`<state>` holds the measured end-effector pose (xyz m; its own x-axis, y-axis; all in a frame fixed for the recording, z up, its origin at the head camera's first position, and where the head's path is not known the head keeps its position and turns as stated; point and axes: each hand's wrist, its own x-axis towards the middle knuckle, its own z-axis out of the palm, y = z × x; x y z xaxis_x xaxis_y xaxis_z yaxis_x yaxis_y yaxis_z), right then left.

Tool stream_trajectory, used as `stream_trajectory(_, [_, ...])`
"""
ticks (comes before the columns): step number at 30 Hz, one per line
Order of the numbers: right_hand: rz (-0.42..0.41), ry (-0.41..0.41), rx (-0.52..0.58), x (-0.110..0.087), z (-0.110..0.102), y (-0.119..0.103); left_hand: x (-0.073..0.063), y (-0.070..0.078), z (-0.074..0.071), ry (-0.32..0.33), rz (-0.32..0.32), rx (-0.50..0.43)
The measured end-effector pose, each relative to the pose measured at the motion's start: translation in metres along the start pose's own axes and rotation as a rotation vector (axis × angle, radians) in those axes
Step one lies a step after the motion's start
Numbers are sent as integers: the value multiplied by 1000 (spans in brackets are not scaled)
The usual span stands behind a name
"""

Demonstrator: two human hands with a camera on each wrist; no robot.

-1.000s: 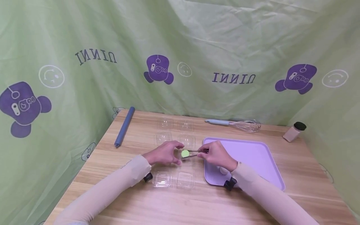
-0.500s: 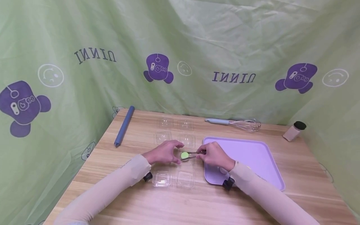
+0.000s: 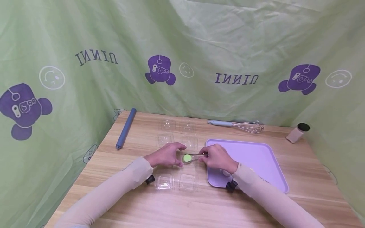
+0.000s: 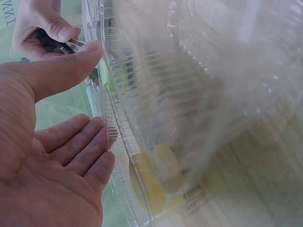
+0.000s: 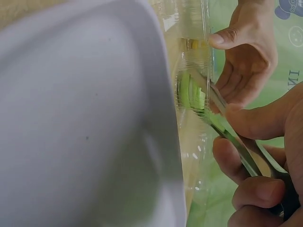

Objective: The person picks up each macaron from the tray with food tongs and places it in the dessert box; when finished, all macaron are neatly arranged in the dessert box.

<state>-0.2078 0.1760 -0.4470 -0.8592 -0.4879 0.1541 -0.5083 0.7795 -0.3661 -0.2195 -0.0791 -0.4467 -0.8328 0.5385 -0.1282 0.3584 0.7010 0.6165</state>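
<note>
In the head view, my right hand (image 3: pixel 219 157) pinches metal tongs (image 5: pixel 245 157) with a dark handle end. Between the tongs' tips sits a round, bright green piece with ridged sides (image 3: pixel 187 158); its exact kind is unclear. The right wrist view shows the green piece down inside a clear plastic box (image 5: pixel 204 47), low between its walls. My left hand (image 3: pixel 168 155) is beside that box, thumb and fingers spread apart and straight at its rim. Through the clear plastic in the left wrist view, a round yellow piece (image 4: pixel 146 184) shows.
A purple tray (image 3: pixel 253 158) lies right of the boxes, a pale round piece (image 3: pixel 226 173) on it. More clear plastic boxes (image 3: pixel 164 181) and lids (image 3: pixel 189 142) stand around my hands. Behind are a blue rolling pin (image 3: pixel 126 129), a whisk (image 3: pixel 236 124) and a black-capped jar (image 3: pixel 297 133).
The tongs and green piece have shifted slightly nearer to me, and my right hand has moved a little to the left. My left hand has stayed in place.
</note>
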Motion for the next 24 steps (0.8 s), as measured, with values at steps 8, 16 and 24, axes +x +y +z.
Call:
stream_trajectory(8, [-42, 60, 9, -4, -11, 3, 1, 1, 1, -8, 12, 17])
stream_trajectory(16, [-42, 129, 86, -4, -25, 8, -5, 1, -4, 39, 16, -7])
stream_trajectory(24, [115, 182, 213, -9, -52, 18, -25, 7, -33, 222, 95, -75])
